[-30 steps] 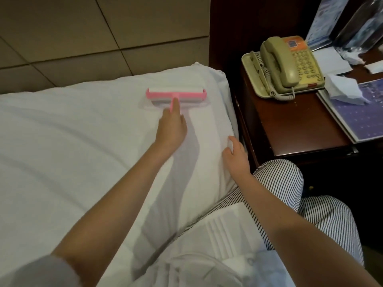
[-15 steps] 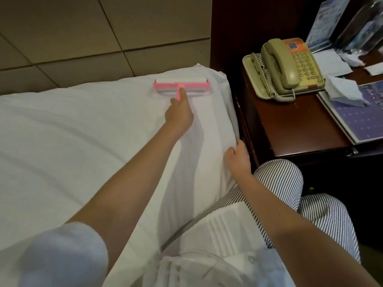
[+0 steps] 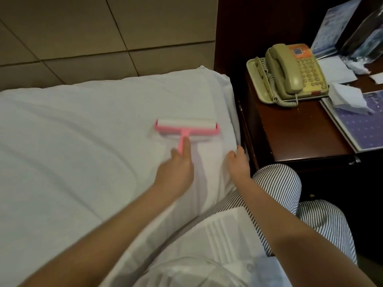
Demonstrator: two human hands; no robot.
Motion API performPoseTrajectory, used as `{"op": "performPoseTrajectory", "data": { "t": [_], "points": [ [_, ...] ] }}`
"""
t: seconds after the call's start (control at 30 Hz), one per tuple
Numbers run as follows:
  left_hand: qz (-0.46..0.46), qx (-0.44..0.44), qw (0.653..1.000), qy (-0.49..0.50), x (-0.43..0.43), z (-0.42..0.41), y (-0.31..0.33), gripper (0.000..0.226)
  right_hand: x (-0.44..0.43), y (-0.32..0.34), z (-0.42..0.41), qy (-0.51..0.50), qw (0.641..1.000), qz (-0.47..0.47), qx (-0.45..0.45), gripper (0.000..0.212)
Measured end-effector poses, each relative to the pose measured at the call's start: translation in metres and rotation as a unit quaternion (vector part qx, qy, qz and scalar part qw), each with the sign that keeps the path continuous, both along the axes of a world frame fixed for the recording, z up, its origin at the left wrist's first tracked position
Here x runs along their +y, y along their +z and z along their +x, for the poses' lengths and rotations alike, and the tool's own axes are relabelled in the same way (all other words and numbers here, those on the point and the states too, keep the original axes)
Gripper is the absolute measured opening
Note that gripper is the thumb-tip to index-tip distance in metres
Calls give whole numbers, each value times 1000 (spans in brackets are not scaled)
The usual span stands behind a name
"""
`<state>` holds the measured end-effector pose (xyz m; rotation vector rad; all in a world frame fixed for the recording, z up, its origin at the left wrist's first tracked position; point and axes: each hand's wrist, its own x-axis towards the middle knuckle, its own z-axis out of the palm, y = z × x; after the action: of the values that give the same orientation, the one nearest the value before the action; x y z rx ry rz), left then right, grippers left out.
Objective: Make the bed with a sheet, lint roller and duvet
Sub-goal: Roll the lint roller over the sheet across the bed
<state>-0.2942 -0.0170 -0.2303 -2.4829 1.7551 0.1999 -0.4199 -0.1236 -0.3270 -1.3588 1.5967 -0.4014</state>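
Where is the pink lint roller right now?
In the head view, the lint roller lies on the white sheet near the bed's right edge, its handle gripped by the left hand, with the right hand just to its right, beside the nightstand.

A beige panelled wall is seen behind; a dark wooden nightstand is set alongside, dimly lit.

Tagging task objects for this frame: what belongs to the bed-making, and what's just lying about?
Job: pink lint roller, gripped by left hand; white sheet under it; right hand at the sheet's edge.
Lying about: beige telephone, crumpled tissue, blue booklet, all on the wooden nightstand.
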Motion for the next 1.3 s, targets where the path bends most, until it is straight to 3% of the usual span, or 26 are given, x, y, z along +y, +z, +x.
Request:
{"op": "performPoseTrajectory", "data": {
  "t": [0.13,0.27,0.53,0.6,0.7,0.87,1.0,1.17,1.3],
  "points": [
    [-31,89,993,65,-88,28,-2,63,2,0,-3,9,1000,-21,5,43],
    [2,160,984,79,-93,22,9,63,0,-2,-8,-4,998,-36,44,41],
    [164,22,986,-21,62,-29,45,72,-6,0,-8,-93,995,-40,10,14],
    [158,28,987,-21,46,-21,48,67,-7,3,-10,-97,994,-38,8,16],
    [76,68,995,14,-18,2,29,63,-6,6,-12,-100,994,-51,17,29],
    [24,138,987,74,-96,24,-1,67,-4,12,-18,-81,995,-57,20,19],
    [45,139,987,68,-61,-7,28,66,-3,15,-19,-90,995,-52,7,18],
    [178,84,980,10,56,-42,46,71,-2,13,-17,-103,993,-52,6,20],
    [118,82,989,27,19,-24,27,66,-1,15,-16,-96,994,-55,23,18]
  ]
}}
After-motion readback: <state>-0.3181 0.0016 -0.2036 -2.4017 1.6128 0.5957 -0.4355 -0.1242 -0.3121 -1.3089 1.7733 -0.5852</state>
